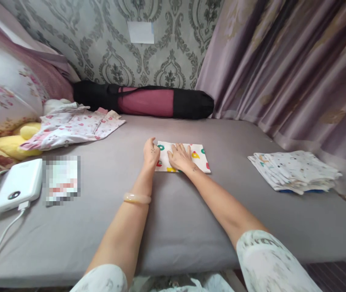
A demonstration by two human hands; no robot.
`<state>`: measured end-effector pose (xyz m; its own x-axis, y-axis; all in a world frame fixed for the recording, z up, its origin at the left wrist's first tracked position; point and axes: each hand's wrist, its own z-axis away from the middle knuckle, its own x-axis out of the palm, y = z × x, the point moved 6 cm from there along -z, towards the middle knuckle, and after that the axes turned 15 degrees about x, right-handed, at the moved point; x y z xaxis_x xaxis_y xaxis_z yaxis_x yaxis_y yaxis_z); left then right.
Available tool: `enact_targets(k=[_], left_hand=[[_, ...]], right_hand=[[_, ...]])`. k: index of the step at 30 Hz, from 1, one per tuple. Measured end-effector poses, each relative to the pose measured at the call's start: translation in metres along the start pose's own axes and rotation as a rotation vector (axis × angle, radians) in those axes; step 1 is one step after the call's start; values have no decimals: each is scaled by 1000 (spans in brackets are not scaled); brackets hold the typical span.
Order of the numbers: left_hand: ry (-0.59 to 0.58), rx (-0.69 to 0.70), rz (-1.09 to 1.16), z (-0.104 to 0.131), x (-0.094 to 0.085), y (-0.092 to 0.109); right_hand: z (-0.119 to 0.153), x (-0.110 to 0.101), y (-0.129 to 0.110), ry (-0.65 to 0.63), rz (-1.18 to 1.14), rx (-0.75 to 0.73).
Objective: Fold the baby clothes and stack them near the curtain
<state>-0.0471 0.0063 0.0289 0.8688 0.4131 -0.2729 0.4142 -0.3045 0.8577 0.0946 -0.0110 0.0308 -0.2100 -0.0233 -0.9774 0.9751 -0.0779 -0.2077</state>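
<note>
A folded white cloth (202,159) with colourful prints lies flat on the grey bed surface (191,219), in front of me. My right hand (180,157) rests palm down on its middle, fingers spread. At the cloth's left edge, my left hand (152,152) stands on its side, thumb side up, touching or very near that edge; its fingers are partly hidden, with no object seen in it. A pale bangle (137,198) is round my left forearm.
A stack of folded cloths (297,171) lies at the right. Printed clothing (75,123) and a yellow plush (15,144) are at the left, above a white power bank (19,184) with a cable. A long black and red bag (145,101) lies along the wall.
</note>
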Motion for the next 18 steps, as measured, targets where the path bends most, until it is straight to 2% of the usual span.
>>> enact_targets(k=[2,5,10,14,18], left_hand=[[100,-50,119,-1,-6,-3],[236,-201,360,0,-12,-12],[379,-472,712,1,-10,-26],[464,-587,774,2,-12,-31],[486,-608,745,2,-17,-35]], right_hand=[[-2,-1,-8,28,-6,-9],[-5,6,-17,20,-6,-23],[-5,12,-16,4,11,-4],[-3,7,-27,10,-15,2],[0,10,-51,13,-60,-91]])
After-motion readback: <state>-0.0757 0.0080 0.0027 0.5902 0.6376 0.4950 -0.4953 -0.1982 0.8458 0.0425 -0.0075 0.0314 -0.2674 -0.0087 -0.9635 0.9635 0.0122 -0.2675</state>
